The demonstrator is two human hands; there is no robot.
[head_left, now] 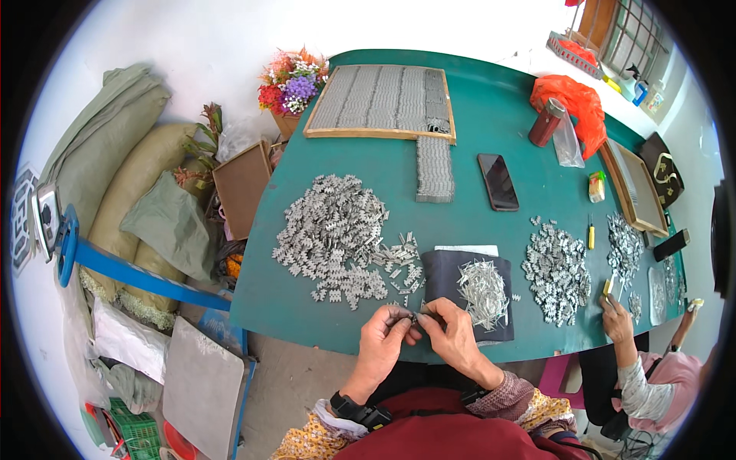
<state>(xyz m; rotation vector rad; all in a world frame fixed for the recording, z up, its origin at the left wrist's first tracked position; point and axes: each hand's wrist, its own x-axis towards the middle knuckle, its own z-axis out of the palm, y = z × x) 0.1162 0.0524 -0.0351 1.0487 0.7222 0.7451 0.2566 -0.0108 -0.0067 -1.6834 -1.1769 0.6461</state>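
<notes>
At the near edge of the green table, my left hand (385, 331) and my right hand (454, 334) meet with fingertips pinched together. Between them is a small metal piece (415, 318), mostly covered by the fingers, so its exact shape is hidden. Just beyond my right hand, a pile of thin silvery pins (484, 294) lies on a dark cloth (445, 277). To the left spreads a big heap of toothed grey metal links (331, 234). A few slimmer metal pieces (400, 259) are scattered between that heap and the cloth.
A wooden-framed tray (308, 133) of assembled metal strips stands at the back, one linked strip (435, 172) hanging over its front. Right of it lie a phone (498, 182), a dark red flask (547, 123) and another link pile (556, 272). A co-worker's hand (616, 319) works at far right.
</notes>
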